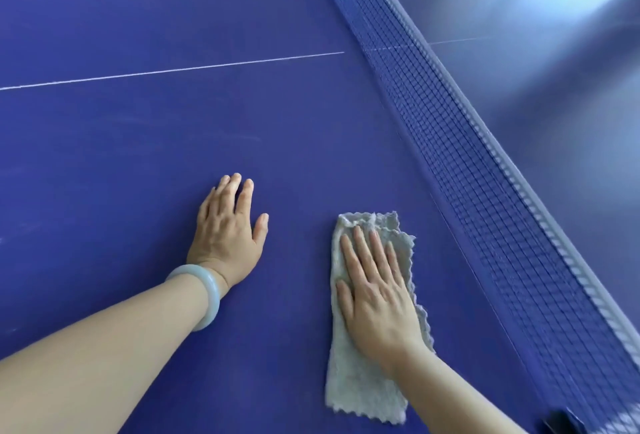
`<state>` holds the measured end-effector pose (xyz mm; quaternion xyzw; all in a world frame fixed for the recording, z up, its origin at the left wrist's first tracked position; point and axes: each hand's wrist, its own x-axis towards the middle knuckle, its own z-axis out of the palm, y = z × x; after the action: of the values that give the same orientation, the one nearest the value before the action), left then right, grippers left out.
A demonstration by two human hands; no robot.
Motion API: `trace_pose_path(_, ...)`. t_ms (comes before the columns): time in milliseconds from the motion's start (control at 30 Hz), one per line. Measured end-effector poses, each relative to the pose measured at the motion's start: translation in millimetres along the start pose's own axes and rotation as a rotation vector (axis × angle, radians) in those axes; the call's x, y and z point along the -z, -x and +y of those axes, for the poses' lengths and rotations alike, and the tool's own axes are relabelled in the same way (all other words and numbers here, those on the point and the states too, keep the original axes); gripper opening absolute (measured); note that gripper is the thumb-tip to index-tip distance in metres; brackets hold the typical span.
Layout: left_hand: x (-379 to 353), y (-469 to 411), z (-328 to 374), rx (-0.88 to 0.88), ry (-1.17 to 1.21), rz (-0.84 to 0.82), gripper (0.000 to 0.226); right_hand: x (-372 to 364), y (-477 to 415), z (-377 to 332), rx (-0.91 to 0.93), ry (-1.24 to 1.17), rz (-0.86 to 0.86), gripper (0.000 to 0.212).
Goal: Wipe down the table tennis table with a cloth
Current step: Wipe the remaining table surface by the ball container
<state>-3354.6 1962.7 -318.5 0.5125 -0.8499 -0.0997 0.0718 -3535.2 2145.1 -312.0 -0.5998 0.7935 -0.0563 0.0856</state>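
The blue table tennis table [145, 142] fills the view. A grey cloth [360, 385] with a zigzag edge lies flat on it, near the net. My right hand [375, 295] presses flat on the cloth with straight fingers, covering its upper half. To the left, my left hand [227, 232] rests flat on the bare table surface, fingers straight, with a pale bangle on the wrist. The two hands are apart, a hand's width between them.
The blue net [485, 173] with a white top band runs diagonally from top centre to bottom right, just right of the cloth. A thin white centre line [173, 70] crosses the table. A dark net clamp [561, 421] shows at the bottom right.
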Motion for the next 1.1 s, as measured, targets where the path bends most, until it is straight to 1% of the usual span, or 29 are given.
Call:
trace_pose_path(33, -0.8, -0.5, -1.2, -0.003, 0.015, 0.005, 0.062, 2.2, 18.2, 12.6, 0.079, 0.004, -0.022, 0.060)
trace_pose_path(67, -1.6, -0.5, -2.2, -0.004, 0.030, 0.009, 0.062, 6.2, 33.1, 31.2, 0.070, 0.013, -0.025, 0.059)
trace_pose_path(100, -2.7, -0.2, -3.5, -0.005, 0.044, 0.010, 0.062, 10.8, 44.9, 49.8, -0.024, 0.019, -0.012, 0.059)
trace_pose_path(167, -3.3, 0.5, -5.4, -0.010, 0.085, 0.009, 0.061, 20.2, 56.9, 75.1, -0.287, 0.008, 0.002, 0.058)
trace_pose_path(200, -2.1, 0.4, -6.1, -0.017, 0.117, 0.009, 0.059, 20.7, 57.6, 79.8, -0.369, 0.013, -0.008, 0.058)
trace_pose_path(233, 0.1, 0.1, -6.4, -0.024, 0.157, 0.006, 0.057, 19.3, 56.6, 79.8, -0.396, 0.018, -0.015, 0.060)
trace_pose_path(367, 21.2, 16.3, -3.9, 0.003, 0.376, -0.025, 0.048, 19.0, 54.9, 75.5, -0.390, 0.012, -0.015, 0.063)
trace_pose_path(400, 25.0, 31.9, -2.2, -0.015, 0.363, -0.013, 0.046, 19.2, 54.8, 76.6, -0.388, 0.016, -0.011, 0.063)
trace_pose_path(467, 27.6, 75.2, 2.3, -0.120, 0.263, -0.011, 0.049, 18.4, 54.8, 77.6, -0.388, 0.014, 0.003, 0.063)
trace_pose_path(533, 24.7, 116.2, 5.9, -0.220, 0.160, -0.070, 0.062, 16.2, 56.0, 77.7, -0.384, -0.002, 0.012, 0.063)
trace_pose_path(567, 20.8, 129.9, 5.9, -0.242, 0.115, -0.110, 0.067, 15.6, 56.4, 78.2, -0.380, -0.011, 0.017, 0.062)
trace_pose_path(633, 11.0, 143.6, 2.9, -0.270, 0.022, -0.141, 0.072, 14.9, 55.4, 78.7, -0.377, -0.035, 0.023, 0.061)
trace_pose_path(700, 5.9, 145.8, 0.7, -0.285, -0.050, -0.106, 0.070, 15.3, 57.3, 79.1, -0.353, -0.039, 0.034, 0.060)
trace_pose_path(833, 0.8, 144.5, -1.1, -0.296, -0.069, -0.087, 0.068, 17.0, 101.2, 96.5, -0.307, -0.025, 0.036, 0.056)
trace_pose_path(900, 0.1, 144.3, -1.7, -0.295, -0.065, -0.081, 0.068, 18.3, 128.8, 105.1, -0.379, -0.012, 0.031, 0.055)
trace_pose_path(967, 0.8, 144.3, 0.1, -0.291, -0.061, -0.078, 0.068, 18.4, 140.4, 102.3, -0.516, -0.020, 0.024, 0.056)
trace_pose_path(1067, 1.3, 145.0, 3.1, -0.276, -0.066, -0.081, 0.069, 8.8, 142.6, 55.9, -0.751, -0.079, 0.082, 0.059)
trace_pose_path(1100, 2.0, 145.1, 3.9, -0.271, -0.068, -0.085, 0.069, 2.2, 144.7, 30.6, -0.755, -0.062, 0.105, 0.060)
